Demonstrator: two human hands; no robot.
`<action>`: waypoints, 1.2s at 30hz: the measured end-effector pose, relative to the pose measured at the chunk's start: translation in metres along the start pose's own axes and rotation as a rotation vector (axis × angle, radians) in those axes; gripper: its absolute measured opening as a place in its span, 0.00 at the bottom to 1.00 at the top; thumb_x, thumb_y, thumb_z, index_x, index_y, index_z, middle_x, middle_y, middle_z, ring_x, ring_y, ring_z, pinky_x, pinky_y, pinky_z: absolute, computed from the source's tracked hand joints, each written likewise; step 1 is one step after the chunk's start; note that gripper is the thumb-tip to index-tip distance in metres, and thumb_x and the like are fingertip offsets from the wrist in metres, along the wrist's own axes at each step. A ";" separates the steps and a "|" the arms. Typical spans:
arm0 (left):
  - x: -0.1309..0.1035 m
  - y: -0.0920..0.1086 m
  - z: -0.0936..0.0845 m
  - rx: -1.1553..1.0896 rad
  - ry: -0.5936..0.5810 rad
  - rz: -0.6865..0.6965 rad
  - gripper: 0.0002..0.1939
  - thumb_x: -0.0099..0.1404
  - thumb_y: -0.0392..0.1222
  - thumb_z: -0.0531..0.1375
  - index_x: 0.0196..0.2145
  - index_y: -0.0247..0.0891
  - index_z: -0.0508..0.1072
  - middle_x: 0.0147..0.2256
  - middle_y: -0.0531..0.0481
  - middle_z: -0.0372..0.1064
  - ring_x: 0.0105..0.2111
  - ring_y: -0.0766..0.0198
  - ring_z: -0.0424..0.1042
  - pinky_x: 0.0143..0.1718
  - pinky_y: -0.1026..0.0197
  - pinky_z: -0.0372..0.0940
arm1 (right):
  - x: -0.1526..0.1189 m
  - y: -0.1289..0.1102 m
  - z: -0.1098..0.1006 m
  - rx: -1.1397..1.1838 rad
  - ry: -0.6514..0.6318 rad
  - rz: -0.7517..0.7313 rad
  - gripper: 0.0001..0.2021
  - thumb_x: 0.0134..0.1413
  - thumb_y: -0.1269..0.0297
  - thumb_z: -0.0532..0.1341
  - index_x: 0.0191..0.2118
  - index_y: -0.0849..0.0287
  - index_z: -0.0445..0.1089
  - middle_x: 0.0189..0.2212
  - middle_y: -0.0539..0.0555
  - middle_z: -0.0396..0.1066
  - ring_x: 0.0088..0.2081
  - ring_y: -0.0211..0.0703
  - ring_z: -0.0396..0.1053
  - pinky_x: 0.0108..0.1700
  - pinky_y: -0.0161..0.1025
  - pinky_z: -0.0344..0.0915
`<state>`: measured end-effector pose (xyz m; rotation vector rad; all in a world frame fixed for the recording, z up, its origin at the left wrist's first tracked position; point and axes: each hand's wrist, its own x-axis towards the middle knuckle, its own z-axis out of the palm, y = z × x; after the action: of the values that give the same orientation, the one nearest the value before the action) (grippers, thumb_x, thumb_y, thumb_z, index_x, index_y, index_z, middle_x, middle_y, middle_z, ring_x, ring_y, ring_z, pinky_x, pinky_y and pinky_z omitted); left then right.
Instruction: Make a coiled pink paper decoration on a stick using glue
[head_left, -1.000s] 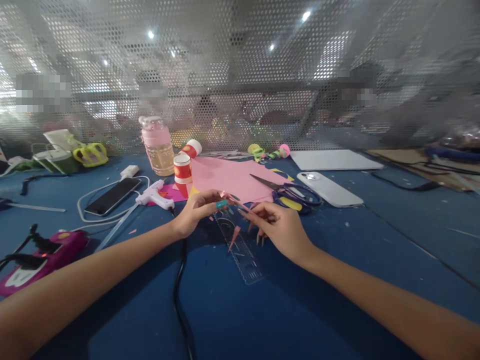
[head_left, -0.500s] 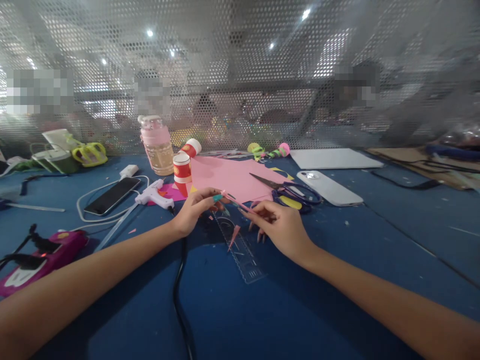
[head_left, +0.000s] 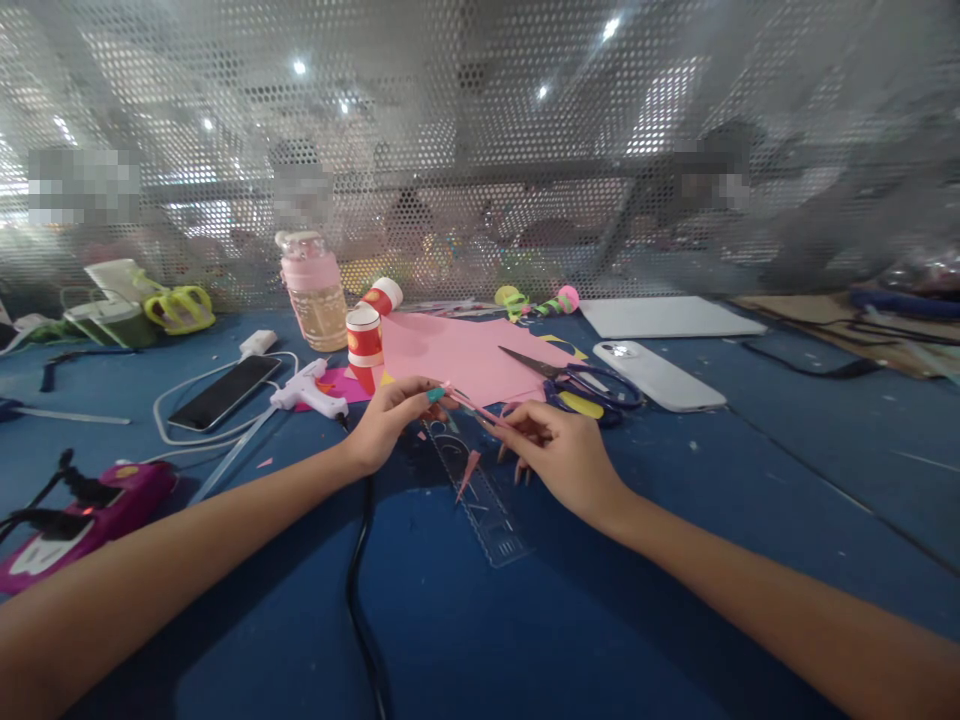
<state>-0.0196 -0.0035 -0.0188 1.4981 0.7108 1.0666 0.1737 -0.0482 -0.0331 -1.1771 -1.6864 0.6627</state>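
A narrow pink paper strip (head_left: 478, 407) stretches between my two hands above the table. My left hand (head_left: 391, 422) pinches its left end between thumb and fingers; a teal nail shows on the thumb. At the other end, my right hand (head_left: 571, 455) is closed on the strip with its fingertips. Below them lies a clear plastic ruler (head_left: 491, 525), with a small pink paper scrap (head_left: 469, 474) on top of it. Pink paper sheets (head_left: 450, 350) are spread just beyond the hands. Open scissors (head_left: 577, 380) with dark blue handles rest at the sheets' right edge.
A white glue gun (head_left: 311, 388), a black phone (head_left: 225, 392) with its white cable, and a purple power strip (head_left: 97, 515) lie left. Red-and-white paper cups (head_left: 365, 340) stand by a pink bottle (head_left: 313, 295). A white phone (head_left: 660, 378) lies right. A black cable (head_left: 358, 580) runs toward me.
Hardly anything differs. Both hands keep their hold on the pink paper strip, with only a very slight shift of the strip and fingers.
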 end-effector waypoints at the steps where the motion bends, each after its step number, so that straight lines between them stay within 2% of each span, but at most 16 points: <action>1: 0.000 0.000 0.000 0.002 0.004 -0.001 0.11 0.53 0.44 0.58 0.32 0.34 0.73 0.31 0.47 0.73 0.27 0.67 0.67 0.31 0.63 0.61 | 0.000 0.000 0.000 -0.006 0.003 0.000 0.12 0.47 0.55 0.60 0.22 0.58 0.65 0.14 0.47 0.67 0.13 0.35 0.63 0.15 0.31 0.61; 7: -0.001 0.003 0.001 0.011 0.017 -0.005 0.12 0.52 0.44 0.58 0.31 0.34 0.73 0.30 0.46 0.73 0.27 0.66 0.68 0.31 0.62 0.61 | 0.000 0.000 0.000 0.004 -0.001 0.004 0.13 0.47 0.54 0.60 0.22 0.57 0.65 0.14 0.47 0.67 0.13 0.35 0.63 0.15 0.32 0.61; 14: -0.001 0.001 -0.002 -0.039 -0.026 0.018 0.13 0.51 0.45 0.56 0.33 0.35 0.72 0.31 0.47 0.73 0.28 0.64 0.70 0.32 0.62 0.62 | 0.000 0.000 0.000 0.026 -0.015 0.021 0.12 0.47 0.55 0.60 0.22 0.57 0.65 0.14 0.47 0.67 0.13 0.35 0.63 0.15 0.33 0.62; 21: -0.001 0.003 0.000 -0.037 0.022 -0.023 0.11 0.50 0.42 0.58 0.31 0.34 0.72 0.28 0.49 0.73 0.26 0.65 0.69 0.32 0.62 0.62 | 0.000 0.001 0.001 0.020 -0.011 0.024 0.12 0.47 0.55 0.60 0.22 0.58 0.65 0.14 0.47 0.67 0.13 0.34 0.63 0.15 0.32 0.62; 26: 0.001 0.002 0.002 -0.001 0.097 -0.055 0.09 0.50 0.40 0.56 0.29 0.34 0.70 0.27 0.49 0.72 0.25 0.66 0.69 0.30 0.62 0.62 | 0.000 -0.001 0.000 0.014 0.003 0.016 0.14 0.47 0.53 0.60 0.22 0.58 0.65 0.15 0.48 0.66 0.13 0.34 0.63 0.15 0.31 0.62; 30: 0.004 -0.001 0.003 0.030 0.239 -0.141 0.07 0.53 0.38 0.53 0.29 0.35 0.68 0.26 0.51 0.70 0.22 0.68 0.68 0.26 0.64 0.63 | -0.001 -0.003 0.001 0.065 0.017 0.061 0.15 0.47 0.51 0.59 0.23 0.59 0.66 0.15 0.49 0.67 0.13 0.35 0.64 0.14 0.32 0.63; 32: 0.006 -0.003 0.002 0.013 0.298 -0.173 0.06 0.55 0.39 0.50 0.27 0.36 0.65 0.22 0.53 0.68 0.19 0.69 0.67 0.22 0.65 0.61 | 0.000 -0.004 0.001 0.093 0.032 0.095 0.16 0.47 0.50 0.59 0.24 0.60 0.66 0.16 0.50 0.68 0.14 0.36 0.65 0.15 0.32 0.64; 36: 0.007 -0.006 0.000 -0.043 0.333 -0.161 0.08 0.56 0.38 0.47 0.21 0.37 0.60 0.16 0.56 0.60 0.14 0.71 0.62 0.17 0.68 0.58 | 0.002 -0.004 0.000 0.162 0.043 0.150 0.17 0.47 0.50 0.57 0.26 0.61 0.68 0.18 0.52 0.70 0.16 0.36 0.68 0.17 0.32 0.65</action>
<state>-0.0164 0.0036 -0.0226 1.2157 1.0155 1.2114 0.1716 -0.0475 -0.0295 -1.2006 -1.4889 0.8451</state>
